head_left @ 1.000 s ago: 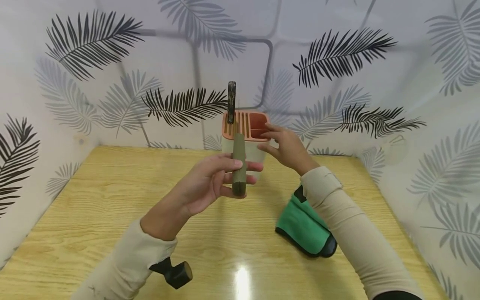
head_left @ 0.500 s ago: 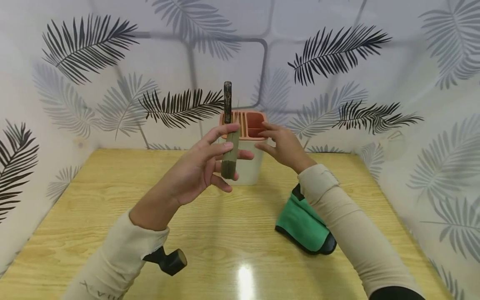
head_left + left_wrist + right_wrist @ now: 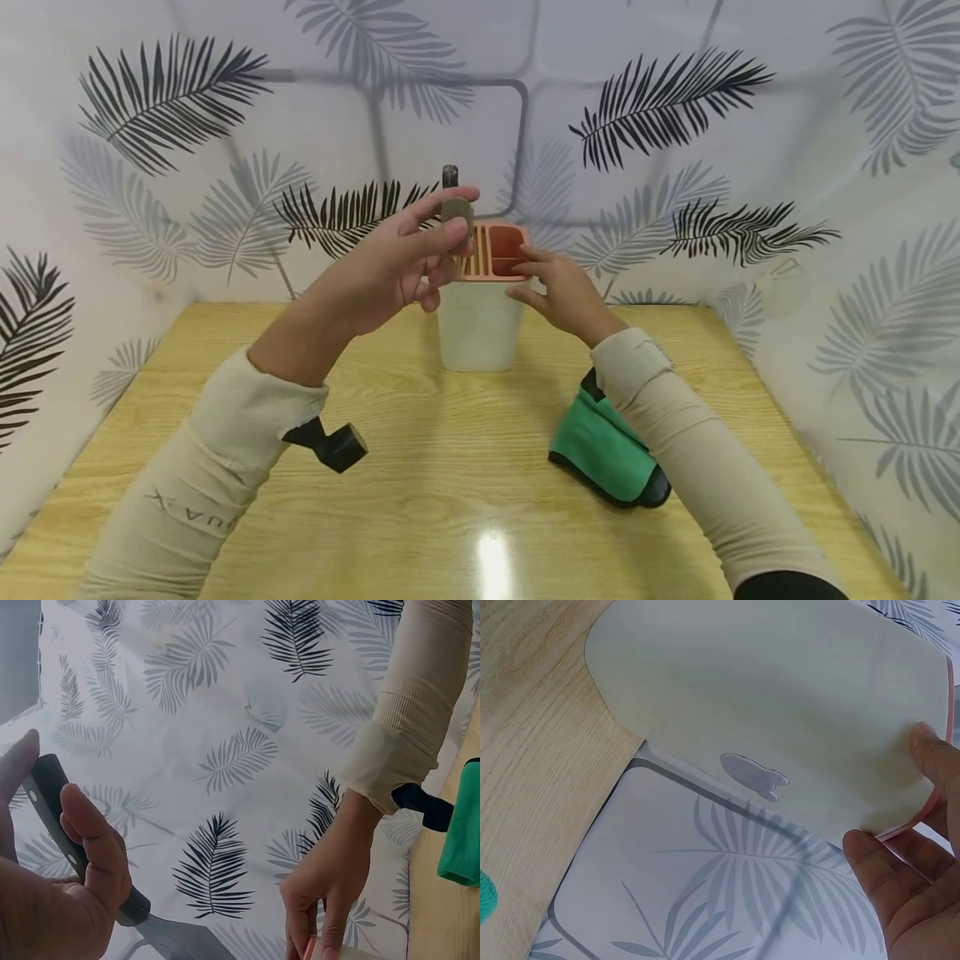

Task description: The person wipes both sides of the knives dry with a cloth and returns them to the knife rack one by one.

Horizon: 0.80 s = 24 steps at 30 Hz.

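Note:
My left hand holds a knife by its grey-green handle, raised in front of the knife holder. In the left wrist view the riveted handle leads into a broad metal blade, cut off by the lower edge. The holder is cream, with an orange slotted top and an open compartment. Its rim is gripped at the right by my right hand; in the right wrist view the thumb lies on the wall. Behind the left hand rises a black handle, mostly hidden.
A folded green cloth with black edging lies on the wooden table, near my right forearm. Leaf-patterned fabric hangs behind the table and along both sides.
My left hand has risen and moved slightly left with the knife, whose handle now points end-on towards the head camera. The right hand stays at the holder's rim.

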Tool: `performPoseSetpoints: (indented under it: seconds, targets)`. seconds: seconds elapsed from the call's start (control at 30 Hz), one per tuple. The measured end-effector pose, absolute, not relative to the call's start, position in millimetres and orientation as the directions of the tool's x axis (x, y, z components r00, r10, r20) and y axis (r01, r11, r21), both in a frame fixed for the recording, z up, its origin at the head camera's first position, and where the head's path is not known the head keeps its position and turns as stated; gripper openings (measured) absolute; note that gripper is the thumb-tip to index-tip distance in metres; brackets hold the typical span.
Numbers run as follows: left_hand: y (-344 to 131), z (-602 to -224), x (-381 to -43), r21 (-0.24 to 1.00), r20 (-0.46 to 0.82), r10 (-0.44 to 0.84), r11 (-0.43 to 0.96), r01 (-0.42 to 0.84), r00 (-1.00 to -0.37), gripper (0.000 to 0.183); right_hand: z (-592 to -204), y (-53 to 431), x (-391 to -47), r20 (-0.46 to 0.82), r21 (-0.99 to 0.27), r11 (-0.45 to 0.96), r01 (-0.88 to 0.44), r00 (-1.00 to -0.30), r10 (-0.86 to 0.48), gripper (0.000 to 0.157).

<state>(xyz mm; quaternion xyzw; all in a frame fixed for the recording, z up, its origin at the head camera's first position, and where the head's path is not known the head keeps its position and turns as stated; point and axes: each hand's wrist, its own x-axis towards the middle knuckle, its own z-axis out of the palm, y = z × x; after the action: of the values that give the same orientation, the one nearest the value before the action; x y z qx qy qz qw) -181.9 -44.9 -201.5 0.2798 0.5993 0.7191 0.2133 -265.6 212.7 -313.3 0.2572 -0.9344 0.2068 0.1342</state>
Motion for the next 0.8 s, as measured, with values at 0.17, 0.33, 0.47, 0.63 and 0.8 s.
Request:
performPoseSetpoints:
  seconds: [0.17, 0.33, 0.47, 0.63, 0.8]
  targets:
    - [-34, -188, -196, 0.984, 0.114, 0.592, -0.177, 0.009, -0.798, 0.036, -313, 214, -265, 0.356, -0.311, 0.787, -0.533, -0.833, -0.423, 0.043]
    - [-24, -183, -210, 0.983, 0.066, 0.554, -0.181, -0.042, -0.83, 0.024, -314, 212, -264, 0.359, -0.323, 0.78, -0.535, -0.832, -0.422, 0.042]
    - [-19, -181, -217, 0.983, 0.007, 0.53, -0.16, -0.092, -0.848, 0.022, -316, 210, -264, 0.362, -0.317, 0.776, -0.544, -0.826, -0.431, 0.043]
    - [-12, -175, -226, 0.985, -0.02, 0.476, -0.142, -0.1, -0.879, 0.027, -316, 212, -265, 0.378, -0.311, 0.776, -0.548, -0.821, -0.429, 0.043]
    - [-7, -175, -238, 0.984, -0.029, 0.458, -0.143, -0.106, -0.889, 0.021, -317, 215, -266, 0.391, -0.309, 0.776, -0.55, -0.817, -0.423, 0.043]
